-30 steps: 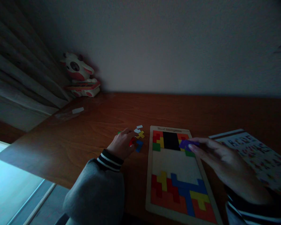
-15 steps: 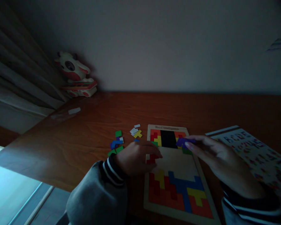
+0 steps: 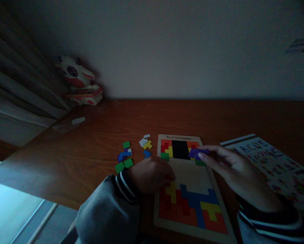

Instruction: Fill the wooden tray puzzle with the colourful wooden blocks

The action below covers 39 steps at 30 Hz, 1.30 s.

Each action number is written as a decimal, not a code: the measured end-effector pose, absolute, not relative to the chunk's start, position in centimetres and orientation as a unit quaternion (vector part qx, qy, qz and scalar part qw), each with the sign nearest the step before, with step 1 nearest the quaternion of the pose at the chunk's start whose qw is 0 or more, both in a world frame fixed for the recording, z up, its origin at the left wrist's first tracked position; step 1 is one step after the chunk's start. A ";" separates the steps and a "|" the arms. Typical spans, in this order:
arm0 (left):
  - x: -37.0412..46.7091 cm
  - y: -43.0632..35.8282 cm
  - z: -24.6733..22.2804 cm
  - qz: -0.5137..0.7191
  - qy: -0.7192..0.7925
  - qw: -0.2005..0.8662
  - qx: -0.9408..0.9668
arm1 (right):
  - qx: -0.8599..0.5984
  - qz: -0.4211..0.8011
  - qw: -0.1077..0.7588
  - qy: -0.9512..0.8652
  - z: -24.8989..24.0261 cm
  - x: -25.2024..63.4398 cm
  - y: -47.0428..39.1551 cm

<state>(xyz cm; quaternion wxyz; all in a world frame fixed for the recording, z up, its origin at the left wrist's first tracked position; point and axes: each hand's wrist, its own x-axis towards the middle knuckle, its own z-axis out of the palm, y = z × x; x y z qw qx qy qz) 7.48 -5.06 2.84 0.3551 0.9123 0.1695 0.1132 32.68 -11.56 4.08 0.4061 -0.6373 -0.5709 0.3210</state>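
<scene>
A wooden puzzle board [image 3: 190, 173] lies in front of me, partly filled with coloured block pieces. My right hand [image 3: 240, 176] pinches a purple puzzle piece [image 3: 198, 153] between thumb and fingers, over the board's upper right, near a green piece [image 3: 200, 162]. My left hand [image 3: 153, 173] reaches across the board's left edge. Its curled fingers are closed on a red puzzle piece [image 3: 169, 177], mostly hidden beneath them. Black pieces [image 3: 180, 149] fill the top middle, and blue pieces [image 3: 197, 200] lie in the lower part.
Left of the board are loose green pieces [image 3: 128, 163], a yellow piece [image 3: 147, 144], white pieces [image 3: 143, 141] and blue ones [image 3: 147, 154]. A printed sheet [image 3: 266, 159] lies at the right. A cow-shaped toy [image 3: 81, 81] stands at the back left by the curtain [image 3: 17, 78].
My left hand has shifted slightly down, uncovering a green piece on the board and a loose blue one. My right hand still holds the purple piece in nearly the same place.
</scene>
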 end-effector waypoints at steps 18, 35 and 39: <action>8.6 -5.9 2.4 0.100 0.252 0.285 0.919 | -0.631 0.346 0.404 -0.565 3.8 32.6 -11.3; 8.6 -6.2 2.7 0.056 0.281 0.257 0.923 | -0.642 0.320 0.390 -0.577 3.3 33.1 -11.4; 8.1 -5.8 2.8 0.094 0.280 0.253 0.921 | -0.648 0.300 0.387 -0.583 3.4 33.1 -11.4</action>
